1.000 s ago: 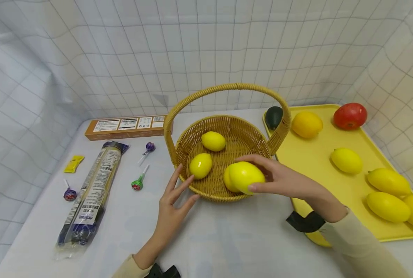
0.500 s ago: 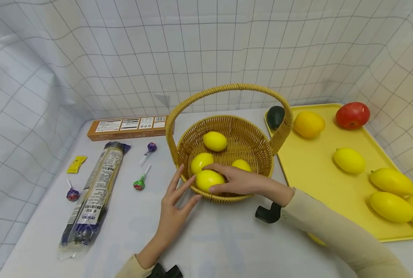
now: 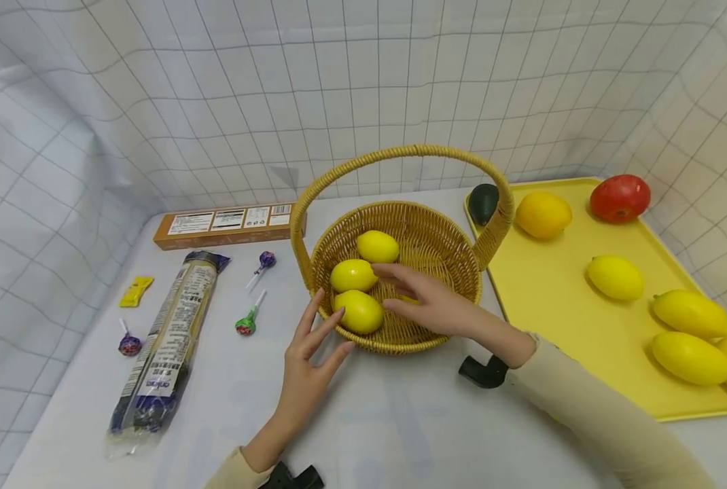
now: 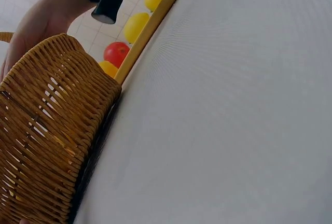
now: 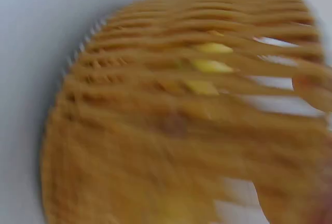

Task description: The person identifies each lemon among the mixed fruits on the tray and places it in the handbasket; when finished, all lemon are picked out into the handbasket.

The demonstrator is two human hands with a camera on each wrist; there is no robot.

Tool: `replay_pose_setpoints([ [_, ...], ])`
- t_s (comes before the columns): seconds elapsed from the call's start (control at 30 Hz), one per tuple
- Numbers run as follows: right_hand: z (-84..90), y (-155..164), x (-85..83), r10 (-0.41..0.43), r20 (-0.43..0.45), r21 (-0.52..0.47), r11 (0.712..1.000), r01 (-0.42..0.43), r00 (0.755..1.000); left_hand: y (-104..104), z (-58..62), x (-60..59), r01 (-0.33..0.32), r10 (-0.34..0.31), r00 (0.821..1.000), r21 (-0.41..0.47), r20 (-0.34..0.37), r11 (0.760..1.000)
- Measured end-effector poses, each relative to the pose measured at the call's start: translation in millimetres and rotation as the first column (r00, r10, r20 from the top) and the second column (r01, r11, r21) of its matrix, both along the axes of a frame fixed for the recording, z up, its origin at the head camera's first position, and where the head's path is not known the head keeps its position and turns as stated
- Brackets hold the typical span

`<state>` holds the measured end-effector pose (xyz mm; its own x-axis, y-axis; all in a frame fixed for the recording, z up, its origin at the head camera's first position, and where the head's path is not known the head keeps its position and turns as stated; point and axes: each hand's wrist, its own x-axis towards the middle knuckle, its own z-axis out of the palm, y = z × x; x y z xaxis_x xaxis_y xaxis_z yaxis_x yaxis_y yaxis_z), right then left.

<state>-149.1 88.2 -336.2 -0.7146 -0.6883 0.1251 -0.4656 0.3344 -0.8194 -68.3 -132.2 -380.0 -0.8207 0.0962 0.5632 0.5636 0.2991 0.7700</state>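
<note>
A round wicker basket with a tall arched handle stands mid-table. Inside, lemons lie along its left side: one at the back, one in the middle and one at the front. Another lemon is mostly hidden beneath my right hand. That hand hovers over the basket with fingers extended, holding nothing, its fingertips right beside the front and middle lemons. My left hand spreads its fingers against the front-left rim. Basket wicker fills the left side of the left wrist view; the right wrist view is blurred.
At right, a yellow tray bears several lemons, an orange-yellow fruit, a red fruit and a dark green fruit. Leftward lie a long packet, lollipops, a yellow sachet and a brown box.
My right hand carried a lemon to the basket's front left, let it go, and drew back slightly rightward. The middle lemon shifted a little back. My left hand stayed at the rim.
</note>
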Motion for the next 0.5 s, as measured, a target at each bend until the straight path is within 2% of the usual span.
replay_pose_setpoints([
  [0.17,15.8,55.8,25.4,-0.026,0.026,-0.115,0.993,0.029,0.999,-0.8,1.0,0.6,-0.003,0.003,1.0,0.008,0.001,1.0],
  [0.3,9.0,116.1,41.8,-0.09,0.06,-0.165,0.981,0.099,0.994,-0.7,-0.1,3.4,0.006,-0.006,1.0,0.011,0.009,1.0],
  [0.37,1.9,146.8,42.9,-0.178,0.045,-0.174,0.968,0.183,0.983,-0.5,-0.9,4.4,0.002,-0.002,1.0,0.008,0.017,1.0],
  [0.4,-0.7,161.4,42.1,-0.243,0.041,-0.178,0.953,0.246,0.969,-0.5,-1.2,4.5,0.001,-0.001,0.999,0.007,0.032,1.0],
  [0.43,-2.8,175.6,40.8,-0.32,0.06,-0.192,0.926,0.325,0.946,-1.6,-6.3,2.7,-0.001,0.001,0.999,0.008,0.034,1.0],
  [0.47,-4.5,189.5,38.7,-0.416,0.09,-0.191,0.885,0.425,0.905,-2.8,-11.9,0.6,-0.001,0.0,0.999,0.012,0.037,1.0],
  [0.5,-5.7,202.4,36.2,-0.494,0.158,-0.222,0.826,0.518,0.855,-3.8,-17.1,-1.6,0.001,-0.001,0.999,0.016,0.046,1.0],
])
